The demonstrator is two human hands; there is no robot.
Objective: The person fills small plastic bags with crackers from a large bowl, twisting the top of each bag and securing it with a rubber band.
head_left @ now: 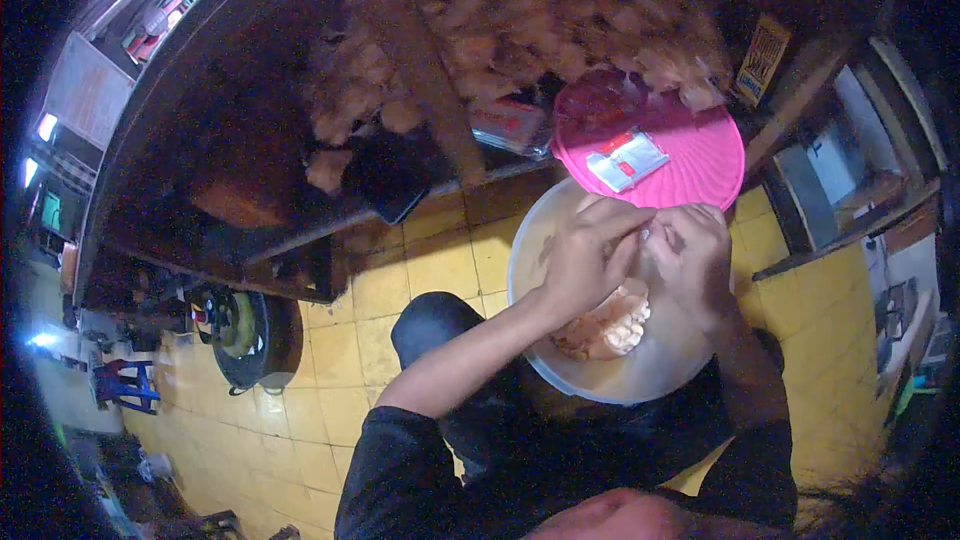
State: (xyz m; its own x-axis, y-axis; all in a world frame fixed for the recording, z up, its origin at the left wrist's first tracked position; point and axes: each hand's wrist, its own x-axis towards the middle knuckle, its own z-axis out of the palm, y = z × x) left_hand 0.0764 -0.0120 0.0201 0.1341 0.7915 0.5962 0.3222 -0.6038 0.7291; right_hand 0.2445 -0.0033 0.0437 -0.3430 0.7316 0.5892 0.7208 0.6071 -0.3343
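Observation:
My left hand [588, 255] and my right hand [690, 248] meet over the far side of a large translucent plastic basin [660, 377] between my knees. Both are closed, fingertips pinched together around a small pale bit that I cannot make out. In the basin below lie whitish, clove-like pieces [627, 328] beside reddish-brown scraps [585, 332]. Just beyond my hands a ridged pink plastic lid [715, 160] carries a white-and-red packet [627, 160].
A dark wooden table [440, 110] ahead bears a heap of brownish lumps [560, 15], a clear-wrapped red pack [508, 126], a black phone-like object [388, 178] and a yellow box [763, 60]. A dark pot [242, 360] stands on the yellow tiled floor [330, 360] at left.

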